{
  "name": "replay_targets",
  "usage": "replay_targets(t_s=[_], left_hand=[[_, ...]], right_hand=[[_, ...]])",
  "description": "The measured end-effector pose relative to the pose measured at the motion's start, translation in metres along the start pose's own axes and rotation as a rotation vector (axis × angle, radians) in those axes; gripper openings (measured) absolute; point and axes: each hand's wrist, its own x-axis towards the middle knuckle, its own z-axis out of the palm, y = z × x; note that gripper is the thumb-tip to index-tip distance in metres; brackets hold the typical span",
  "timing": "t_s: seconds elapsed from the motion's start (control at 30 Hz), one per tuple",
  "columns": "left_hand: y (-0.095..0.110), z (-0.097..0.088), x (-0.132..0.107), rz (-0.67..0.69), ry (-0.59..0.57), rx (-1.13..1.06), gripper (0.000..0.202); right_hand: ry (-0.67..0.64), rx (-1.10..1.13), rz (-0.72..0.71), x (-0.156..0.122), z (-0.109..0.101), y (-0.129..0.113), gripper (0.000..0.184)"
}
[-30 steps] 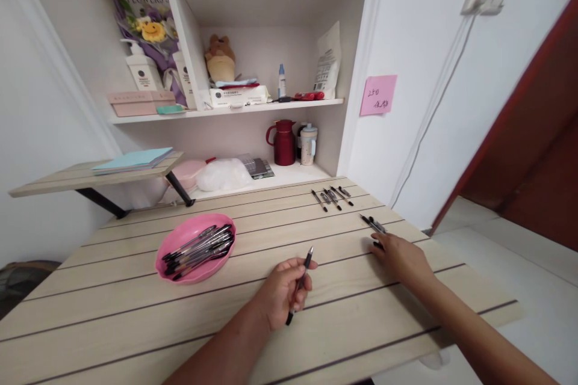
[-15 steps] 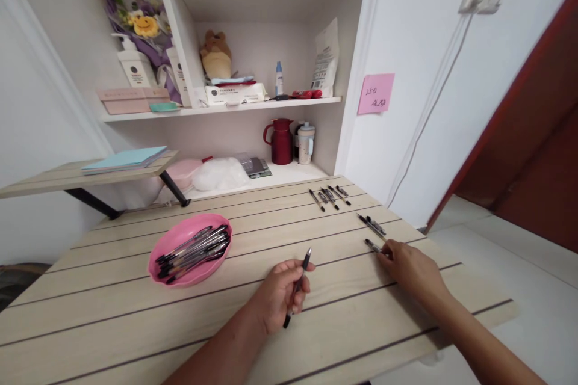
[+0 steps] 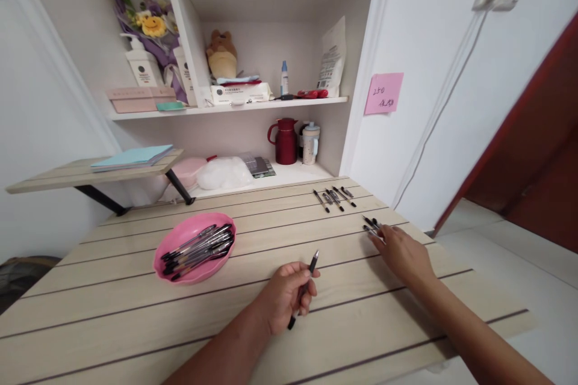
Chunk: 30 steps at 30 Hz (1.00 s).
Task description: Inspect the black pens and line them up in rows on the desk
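My left hand (image 3: 293, 295) is closed around an uncapped pen (image 3: 311, 264), its silver tip pointing up and its black end showing below the fingers. Over the right part of the table, my right hand (image 3: 401, 252) pinches what looks like a pen cap (image 3: 369, 230), low on the tabletop. Right beside it lie a pen and a short piece (image 3: 371, 221), partly covered by the fingers. Farther back, several pens and short pieces (image 3: 334, 198) lie in a loose row. A pink bowl (image 3: 161, 246) to the left holds many pens (image 3: 198, 249).
The slatted wooden table (image 3: 271, 234) ends at the right above a pale floor. A small raised shelf (image 3: 58, 175) with blue paper (image 3: 130, 157) stands at the left. Behind are white shelves with a red jug (image 3: 286, 141), a cup (image 3: 310, 144) and a plastic bag (image 3: 226, 173).
My right hand has moved slightly forward, bringing its small piece up beside the pen lying there. My left hand keeps its pen. The whole view has shifted slightly.
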Motion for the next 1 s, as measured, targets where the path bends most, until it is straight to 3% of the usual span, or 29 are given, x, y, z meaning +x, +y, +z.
replay_targets(t_s=[0.07,0.17,0.27,0.37,0.53,0.87,1.0], left_hand=[[-0.003,0.0,0.002,0.007,-0.008,0.0,0.025],[-0.005,-0.001,0.004,0.035,-0.022,-0.001,0.027],[-0.006,-0.002,0.004,0.049,-0.028,0.005,0.027],[-0.006,-0.001,0.003,0.053,-0.014,0.011,0.026],[-0.007,-0.001,0.004,0.049,0.018,-0.005,0.028],[-0.008,-0.003,0.007,0.057,-0.013,-0.016,0.025],[-0.006,-0.002,0.005,0.05,-0.011,-0.02,0.026]], right_hand=[[-0.072,0.291,-0.011,-0.012,-0.005,-0.018,0.029],[-0.385,0.916,0.016,-0.035,-0.01,-0.056,0.035],[-0.506,1.212,0.135,-0.053,-0.01,-0.093,0.035],[-0.454,1.307,0.176,-0.06,-0.005,-0.114,0.032],[-0.384,1.378,0.159,-0.059,0.002,-0.119,0.029],[-0.517,1.532,0.213,-0.062,-0.003,-0.127,0.036],[-0.494,1.539,0.17,-0.061,-0.001,-0.128,0.034]])
